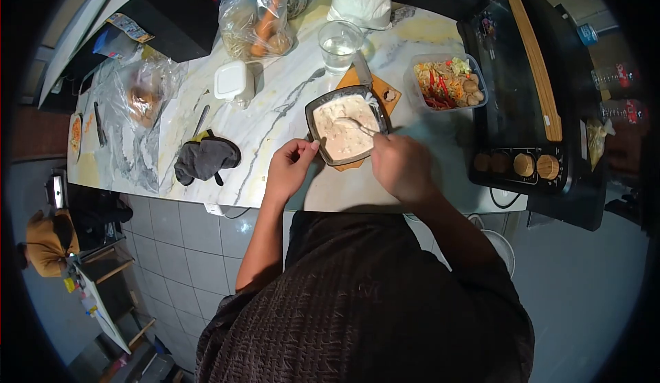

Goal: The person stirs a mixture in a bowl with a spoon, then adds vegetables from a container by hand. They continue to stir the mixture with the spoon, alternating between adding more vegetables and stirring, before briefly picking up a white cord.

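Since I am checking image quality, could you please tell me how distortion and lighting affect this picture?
In the head view, fisheye distortion bows the counter edges and a black vignette fills the corners; light falls evenly on the dish, which is sharp; a soft shadow dims the counter beside the right hand holding the utensil; the left hand holding the dish's corner is clear.

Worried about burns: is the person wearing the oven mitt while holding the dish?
No, the oven mitt lies on the counter while the bare left hand grips the dish rim.
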A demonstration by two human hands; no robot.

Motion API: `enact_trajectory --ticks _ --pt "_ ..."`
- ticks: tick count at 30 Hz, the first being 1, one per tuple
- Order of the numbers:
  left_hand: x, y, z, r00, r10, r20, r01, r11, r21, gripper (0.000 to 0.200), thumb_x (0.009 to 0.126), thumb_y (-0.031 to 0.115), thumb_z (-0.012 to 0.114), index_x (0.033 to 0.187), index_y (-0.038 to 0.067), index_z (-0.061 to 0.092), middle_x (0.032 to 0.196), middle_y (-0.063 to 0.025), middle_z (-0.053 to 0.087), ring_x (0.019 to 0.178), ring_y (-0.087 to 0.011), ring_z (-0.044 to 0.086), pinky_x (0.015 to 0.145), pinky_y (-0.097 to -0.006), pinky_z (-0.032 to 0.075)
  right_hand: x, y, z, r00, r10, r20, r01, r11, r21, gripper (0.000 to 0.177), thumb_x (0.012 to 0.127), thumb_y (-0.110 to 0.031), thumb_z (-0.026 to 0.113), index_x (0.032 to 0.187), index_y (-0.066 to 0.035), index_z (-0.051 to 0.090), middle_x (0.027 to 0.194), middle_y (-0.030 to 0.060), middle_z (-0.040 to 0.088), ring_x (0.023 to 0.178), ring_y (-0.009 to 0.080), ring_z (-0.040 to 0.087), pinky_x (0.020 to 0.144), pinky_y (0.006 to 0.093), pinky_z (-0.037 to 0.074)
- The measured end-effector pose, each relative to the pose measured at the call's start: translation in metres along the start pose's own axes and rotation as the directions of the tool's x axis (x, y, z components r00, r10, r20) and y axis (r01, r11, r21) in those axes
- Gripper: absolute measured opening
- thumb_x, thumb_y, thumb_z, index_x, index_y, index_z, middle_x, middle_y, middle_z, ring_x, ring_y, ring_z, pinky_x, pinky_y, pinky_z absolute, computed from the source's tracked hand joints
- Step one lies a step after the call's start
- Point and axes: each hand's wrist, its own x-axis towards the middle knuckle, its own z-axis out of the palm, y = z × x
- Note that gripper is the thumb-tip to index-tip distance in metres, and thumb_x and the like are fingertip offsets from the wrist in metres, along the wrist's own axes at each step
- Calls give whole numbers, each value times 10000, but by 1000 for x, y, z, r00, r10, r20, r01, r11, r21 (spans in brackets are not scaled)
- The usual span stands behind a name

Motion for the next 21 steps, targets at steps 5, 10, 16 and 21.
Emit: enact_trajectory --ticks 5,10,16,21 --pt "-14 -4 -3 1000 18 -2 -18 1000 -23 301 937 285 664 875 -10 652 691 47 541 642 -40 434 579 -216 368 -10 5 -11 998 65 13 -66 997 28 89 797 -92 599 732 -52 553 666 136 586 649 365 599 585 485 468" --pt "-41 7 3 998 17 -59 -12 996 83 278 946 258 652 886 -14 653 703 44 552 649 -43 444 588 -218 379 -22 8 -3 955 263 138 -281 951 126 381 850 -213 614 1208 -88 574 764 139 665 716 379 651 676 501 504" --pt "-98 -2 24 998 26 -64 -25 1000 18 231 946 223 649 900 -4 649 727 53 565 670 -39 467 605 -212 388 -74 22 -6 945 303 122 -325 834 446 708 835 -244 660 1458 -112 349 1030 157 674 920 336 649 845 429 504" --pt "-151 -17 49 997 -2 -73 2 1000 0 210 945 203 652 924 -5 664 749 56 576 692 -31 472 631 -205 397 -149 39 -3 929 339 -152 -201 802 563 434 864 -182 653 1266 -43 567 974 156 689 871 302 671 777 381 530"
